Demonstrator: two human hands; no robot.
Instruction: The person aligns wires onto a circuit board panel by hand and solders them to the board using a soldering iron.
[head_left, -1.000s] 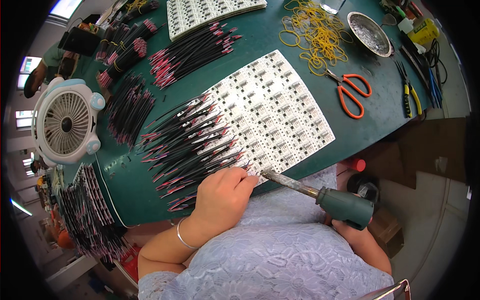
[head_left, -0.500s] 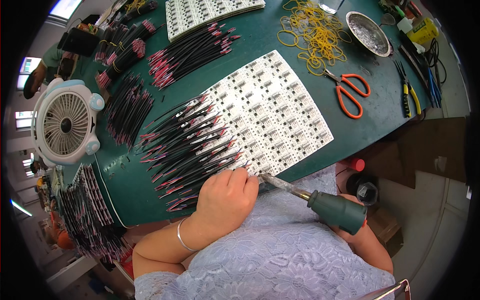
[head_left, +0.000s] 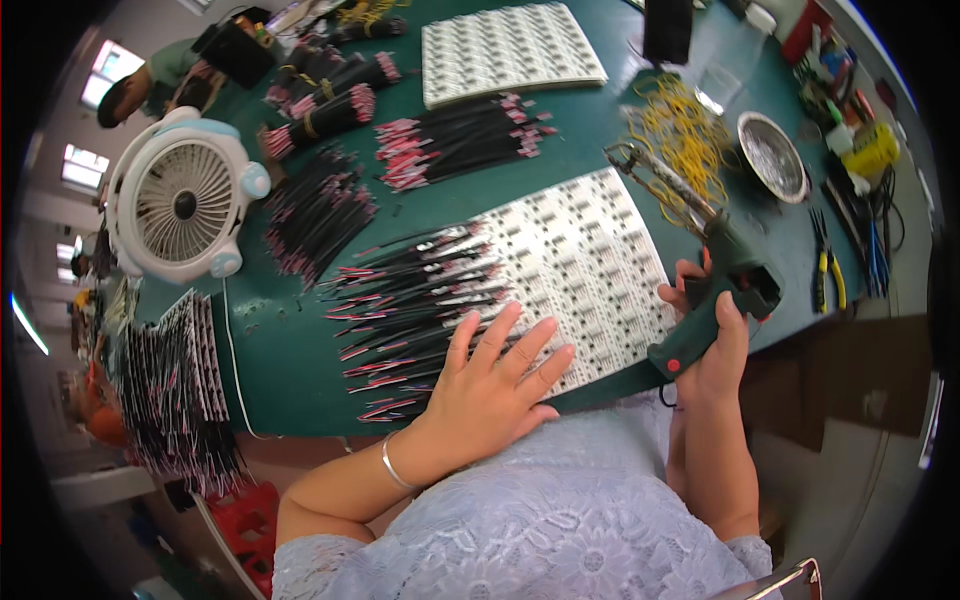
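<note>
A white panel of small circuit boards (head_left: 585, 235) lies on the green table. Black wires (head_left: 405, 285) with red ends are attached or laid along its left side in rows, sticking out to the left. My left hand (head_left: 490, 385) rests on the panel's near edge and the wires, fingers spread and holding nothing. In my right hand (head_left: 722, 355) is a green soldering gun (head_left: 735, 260), gripped by its handle. Its metal tip is raised over the panel's far right corner, pointing away and to the left, apart from the boards.
Yellow rubber bands (head_left: 690, 140), a metal bowl (head_left: 803, 190) and pliers (head_left: 822, 275) are at the right. Behind lie loose black wires (head_left: 460, 140) and a stack of white panels (head_left: 510, 50). A fan (head_left: 185, 205) and wired boards (head_left: 175, 370) stand at the left.
The soldering gun has lifted from the panel's near edge and swung up to the far right. My left hand has opened from a closed grip and spread over the panel.
</note>
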